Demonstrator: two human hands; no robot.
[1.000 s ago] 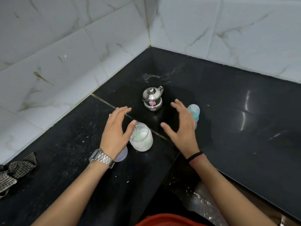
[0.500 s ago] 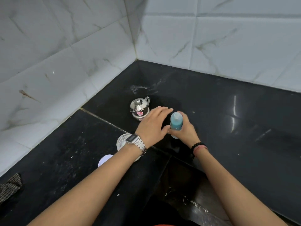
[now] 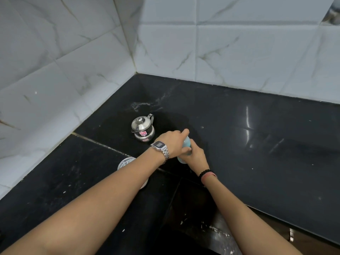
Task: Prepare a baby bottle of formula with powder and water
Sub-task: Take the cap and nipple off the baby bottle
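Blue baby bottle [image 3: 186,144], shiny steel kettle [image 3: 142,128], black counter [image 3: 257,144], white veined tiles [image 3: 239,52]

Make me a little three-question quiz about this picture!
1. True or false: both hands are on the bottle.
2. What shiny thing stands behind the left hand? A) kettle B) spoon C) plate
3. Fill in: the watch is on the ___ wrist.

Key: 1 true: the right hand grips its body and the left grips its top. 2 A, the kettle. 3 left.
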